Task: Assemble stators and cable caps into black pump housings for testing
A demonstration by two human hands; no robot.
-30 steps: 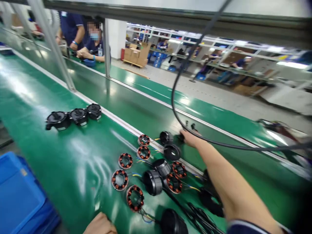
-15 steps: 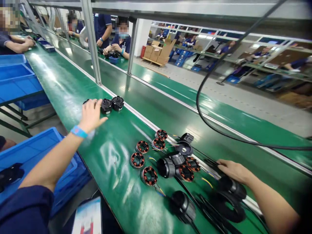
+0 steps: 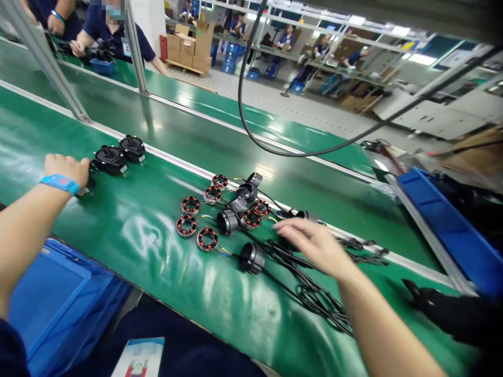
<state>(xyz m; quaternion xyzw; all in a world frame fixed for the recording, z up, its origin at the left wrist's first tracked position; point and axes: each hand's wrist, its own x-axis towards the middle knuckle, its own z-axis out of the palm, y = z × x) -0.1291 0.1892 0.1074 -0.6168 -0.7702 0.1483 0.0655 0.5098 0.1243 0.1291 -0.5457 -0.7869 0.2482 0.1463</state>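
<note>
Housings [image 3: 110, 158] sit beside the left hand [image 3: 66, 170], stators [image 3: 257, 222] near the right hand [image 3: 310, 242]; whether either grips anything cannot be told.

So the left hand [image 3: 66, 170], blue band [image 3: 59, 183] on the wrist, is over a black housing [image 3: 88, 187] it mostly covers; can't really tell how firm the grip is. Two more housings [image 3: 110, 159] sit just beside it on the green bench [image 3: 220, 306]. The right hand [image 3: 310, 241] has its fingers stretched over some dark parts, contact unclear, with a messy bundle of black cables [image 3: 310, 296] nearby. Between the hands: seven copper-wound rings [image 3: 207, 239], some with coloured wires, plus several black cups [image 3: 252, 258]. Blue crate [image 3: 55, 298] lower left, badge [image 3: 139, 358] at the bottom.
</note>
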